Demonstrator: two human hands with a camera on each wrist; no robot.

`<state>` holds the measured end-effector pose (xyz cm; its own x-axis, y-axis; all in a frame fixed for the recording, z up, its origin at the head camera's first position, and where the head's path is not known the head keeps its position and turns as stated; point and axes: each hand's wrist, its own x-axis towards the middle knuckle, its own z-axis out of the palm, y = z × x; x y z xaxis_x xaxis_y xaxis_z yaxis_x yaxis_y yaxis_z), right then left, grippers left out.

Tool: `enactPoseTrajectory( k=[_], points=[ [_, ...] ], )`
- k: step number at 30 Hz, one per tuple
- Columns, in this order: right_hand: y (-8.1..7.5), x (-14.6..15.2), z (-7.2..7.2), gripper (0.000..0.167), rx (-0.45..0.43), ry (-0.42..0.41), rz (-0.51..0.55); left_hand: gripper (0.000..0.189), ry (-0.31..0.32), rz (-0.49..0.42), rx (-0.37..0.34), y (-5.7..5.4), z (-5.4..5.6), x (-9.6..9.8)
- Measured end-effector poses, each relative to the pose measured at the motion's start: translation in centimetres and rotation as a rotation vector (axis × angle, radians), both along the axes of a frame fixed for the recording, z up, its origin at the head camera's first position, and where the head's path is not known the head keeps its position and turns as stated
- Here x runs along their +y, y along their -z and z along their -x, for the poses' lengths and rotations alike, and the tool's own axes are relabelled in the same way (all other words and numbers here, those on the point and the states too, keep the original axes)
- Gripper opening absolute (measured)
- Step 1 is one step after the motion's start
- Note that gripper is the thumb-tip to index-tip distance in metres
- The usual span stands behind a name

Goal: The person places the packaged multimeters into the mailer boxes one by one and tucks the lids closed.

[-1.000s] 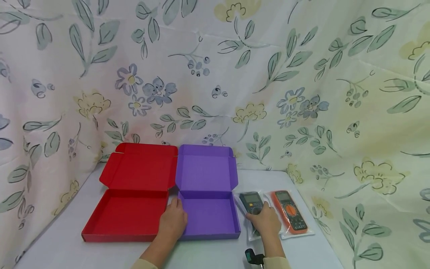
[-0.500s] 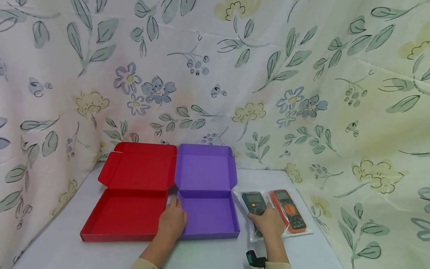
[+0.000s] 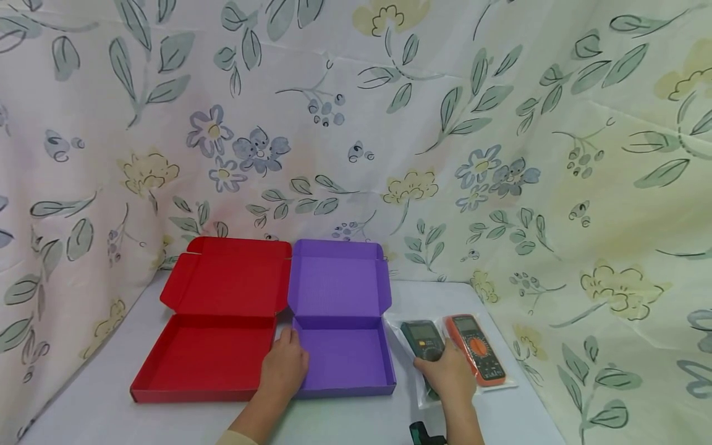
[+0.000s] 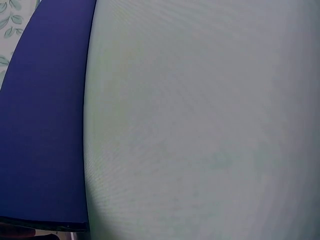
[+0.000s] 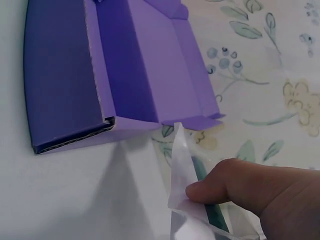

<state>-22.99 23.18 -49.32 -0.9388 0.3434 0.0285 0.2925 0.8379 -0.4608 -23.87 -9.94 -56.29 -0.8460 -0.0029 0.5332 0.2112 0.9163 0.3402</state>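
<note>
An open purple box stands mid-table with its lid raised. My left hand grips the box's left wall, fingers bent over its edge. In the left wrist view the purple box's outer wall fills the left side, and only a sliver of fingers shows at the bottom corner. My right hand holds a dark green multimeter in a clear plastic bag, thumb on its left side. In the right wrist view the thumb presses the bag against the multimeter's green edge.
An open red box stands left of the purple one. An orange-cased multimeter, also bagged, lies to the right of the green one. A small dark device is at my right wrist. A floral curtain hangs behind the white table.
My right hand has shifted slightly right and toward me, and the bagged green multimeter has moved a little with it. My left hand has stayed on the purple box.
</note>
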Motion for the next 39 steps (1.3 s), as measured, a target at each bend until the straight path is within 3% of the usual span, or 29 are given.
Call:
enactPoseTrajectory(
  k=[18, 30, 39],
  points=[
    [-2.1, -1.0, -1.2, 0.097, 0.02, -0.071, -0.006, 0.042, 0.0, -0.01, -0.011, 0.1, 0.0, -0.2],
    [-2.6, -1.3, -1.3, 0.092, 0.075, -0.181, -0.054, 0.041, 0.004, -0.017, -0.002, 0.1, -0.1, -0.1],
    [-3.1, -2.1, -0.9, 0.09, 0.074, -0.249, -0.02, 0.039, -0.003, 0.02, 0.008, 0.0, 0.0, 0.0]
  ],
)
